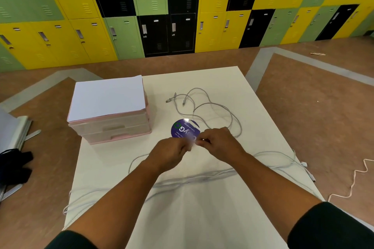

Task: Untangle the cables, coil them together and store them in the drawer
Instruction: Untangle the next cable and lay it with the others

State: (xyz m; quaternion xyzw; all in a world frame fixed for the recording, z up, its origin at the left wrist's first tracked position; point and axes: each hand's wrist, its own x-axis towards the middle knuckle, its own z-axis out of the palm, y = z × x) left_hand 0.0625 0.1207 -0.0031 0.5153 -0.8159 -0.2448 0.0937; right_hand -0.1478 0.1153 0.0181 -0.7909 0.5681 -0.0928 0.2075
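The cables (pixel 202 178) are grey and lie spread over the white counter (pixel 202 218). One bundle of strands runs across the near part of it, from the left edge to the right edge, and some ends hang over both sides. More cable makes loose loops on the far right part of the counter, with a few plugs lying near the middle.

Both hands are held close together above the middle of the counter, over a round purple sticker (pixel 182 130). The right hand (pixel 218 143) has its fingers (pixel 204 138) curled and pinches a pale piece of cable; a strand from the far loops leads up to this hand. The left hand (pixel 172 151) also has its fingers curled, but the place between the two hands is blurred, so I cannot tell whether it holds anything.

The drawers (pixel 113 129) are a small pink unit on the far left corner of the counter, all closed, with white paper (pixel 107 99) on top. Behind the counter stands a wall of yellow, green and black lockers (pixel 182 16). On the brown floor at the right lies a thin pale cord (pixel 356 176).
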